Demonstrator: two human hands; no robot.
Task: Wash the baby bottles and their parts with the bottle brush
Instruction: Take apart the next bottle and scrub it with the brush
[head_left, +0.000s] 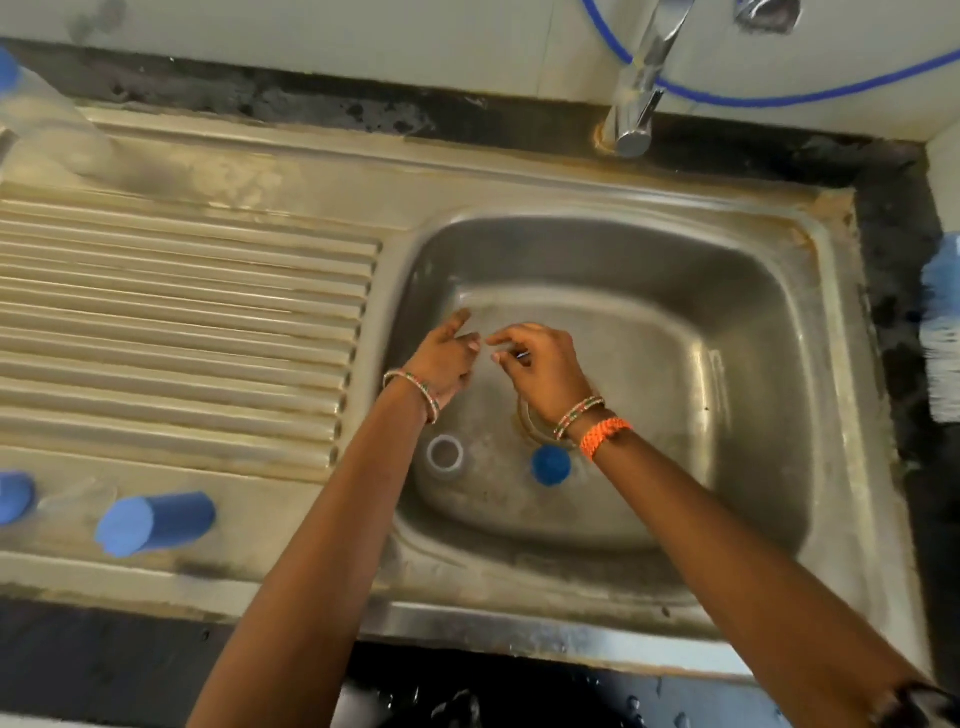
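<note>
Both hands meet over the middle of a steel sink basin (753, 322), fingertips almost touching. The left hand (444, 358) has its fingers loosely curled with the forefinger stretched forward; the right hand (540, 364) pinches thumb and forefinger together on what may be a small clear part, though blur makes it too faint to name. Thin bangles ring both wrists, and an orange braided band (605, 435) sits on the right wrist.

Just below the hands, on the basin floor, lie a clear plastic ring (445, 453) and, beside the drain, a small blue cap (550, 465). A chrome tap (641, 98) stands at the basin's far rim, with a blue hose (779, 98) looping behind it along the wall.

Left of the basin, the ribbed draining board (182, 322) carries a blue cylindrical cover (156, 522) on its side near the front edge, and another blue piece (14, 496) at the frame's margin. A clear bottle (47, 130) rests at the far left corner. On the dark tabletop (893, 260) to the right lies the blue-and-white bottle brush (943, 322).
</note>
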